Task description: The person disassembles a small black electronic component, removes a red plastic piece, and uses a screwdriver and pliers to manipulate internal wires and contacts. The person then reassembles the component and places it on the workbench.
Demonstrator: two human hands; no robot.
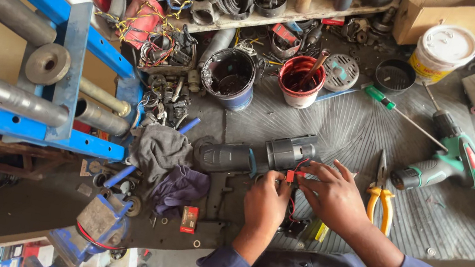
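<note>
Head view shows both hands at the near middle of the surface (373,127). Left hand (265,203) and right hand (333,196) pinch a small red connector (290,175) on red wires beside the black tool body (256,156). I judge the wiring step is in hand; next needs steady, fine finger alignment.

Ahead of me at the top right sits an open brown cardboard box (448,17), and just below it a white plastic bucket with a yellow label (442,53). Near my left elbow lies a small red carton (189,219).
</note>
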